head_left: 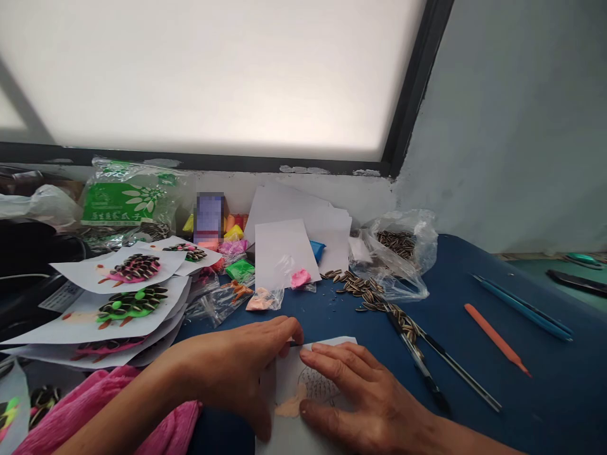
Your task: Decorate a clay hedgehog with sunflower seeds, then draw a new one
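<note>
A white sheet of paper [289, 436] lies in front of me on the blue table. It bears a pen-drawn outline filled with short strokes [315, 387] and a smear of peach modelling clay [290, 404]. My left hand [237, 366] spans the sheet's left edge, thumb low and fingers curved toward the top edge, apart from each other. My right hand [367, 398] rests over the drawing with fingers stretched out flat. Its thumb tip touches the right end of the clay smear. Part of the drawing is hidden under this hand.
Finished seed-and-clay hedgehog pictures [135, 268] are stacked at left above a pink cloth [165, 423]. Sunflower seeds [363, 287] spill from a plastic bag [422, 253]. Pens [459, 370] and an orange clay tool [496, 338] lie at right. Bagged clay [260, 299] sits ahead.
</note>
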`<state>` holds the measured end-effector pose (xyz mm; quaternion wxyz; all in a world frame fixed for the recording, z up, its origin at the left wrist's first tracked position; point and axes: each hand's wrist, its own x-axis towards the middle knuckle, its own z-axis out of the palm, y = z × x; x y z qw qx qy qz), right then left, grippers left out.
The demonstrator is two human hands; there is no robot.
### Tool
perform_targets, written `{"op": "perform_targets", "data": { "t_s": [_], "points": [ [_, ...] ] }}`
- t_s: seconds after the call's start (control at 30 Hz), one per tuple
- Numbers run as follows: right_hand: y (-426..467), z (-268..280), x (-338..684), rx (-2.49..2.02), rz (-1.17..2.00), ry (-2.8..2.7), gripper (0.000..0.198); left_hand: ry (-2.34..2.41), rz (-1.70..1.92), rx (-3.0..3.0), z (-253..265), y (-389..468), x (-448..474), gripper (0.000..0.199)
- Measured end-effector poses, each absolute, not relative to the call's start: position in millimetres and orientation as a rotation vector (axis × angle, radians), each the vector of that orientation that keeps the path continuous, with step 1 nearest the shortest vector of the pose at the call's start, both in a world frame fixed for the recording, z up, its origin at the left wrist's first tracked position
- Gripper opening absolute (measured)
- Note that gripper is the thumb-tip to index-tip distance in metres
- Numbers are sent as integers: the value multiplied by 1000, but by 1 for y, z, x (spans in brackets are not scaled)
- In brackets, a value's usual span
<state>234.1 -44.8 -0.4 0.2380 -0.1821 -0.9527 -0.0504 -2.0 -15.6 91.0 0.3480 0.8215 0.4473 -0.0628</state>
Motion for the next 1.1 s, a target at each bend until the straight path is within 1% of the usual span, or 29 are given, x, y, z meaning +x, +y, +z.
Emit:
{"op": "perform_targets", "data": {
  "t_s": [0.13,0.23,0.4,0.5,0.63,0.77,0.97,1.1],
  "points": [
    [-44,4,233,-479,-117,-2664,48,1156,-152,2130,91,-16,-2,73],
    [-43,1,234,-435,-133,-2589,48,1155,-158,2138,91,-16,-2,72],
    [-46,6,235,-408,-129,-2509,33,1182,-171,2130,92,-16,-1,75],
    [-48,15,234,-467,-134,-2624,30,1186,-173,2129,93,-16,0,76],
    [-47,11,232,-439,-154,-2561,26,1167,-156,2137,92,-16,-1,73],
    [-47,8,232,-478,-156,-2683,30,1129,-138,2134,91,-16,-2,67],
    [-51,25,233,-521,-156,-2725,25,1145,-144,2110,92,-16,-1,73],
    [-50,18,231,-495,-158,-2683,24,1153,-142,2122,91,-16,-1,72]
  ]
}}
